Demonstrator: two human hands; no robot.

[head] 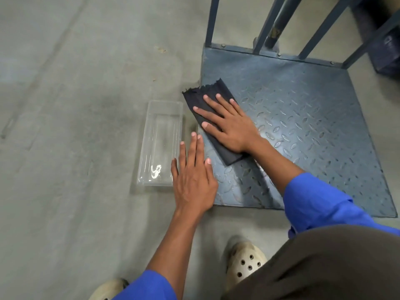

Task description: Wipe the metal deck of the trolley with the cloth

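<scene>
The trolley's blue-grey metal deck (303,118) with a raised diamond tread lies low on the floor at the right. A folded dark cloth (207,98) sits on the deck's left edge, one frayed corner hanging past it. My right hand (229,124) presses flat on the cloth with straight, spread fingers. My left hand (192,178) hovers flat with straight fingers over the deck's near left corner, holding nothing. A wet sheen shows on the deck beside my right wrist.
A clear plastic tray (160,144) with a little water lies on the concrete floor just left of the deck. Blue metal uprights (212,20) rise from the deck's far edge. My two pale clogs (244,260) stand on the floor below the deck.
</scene>
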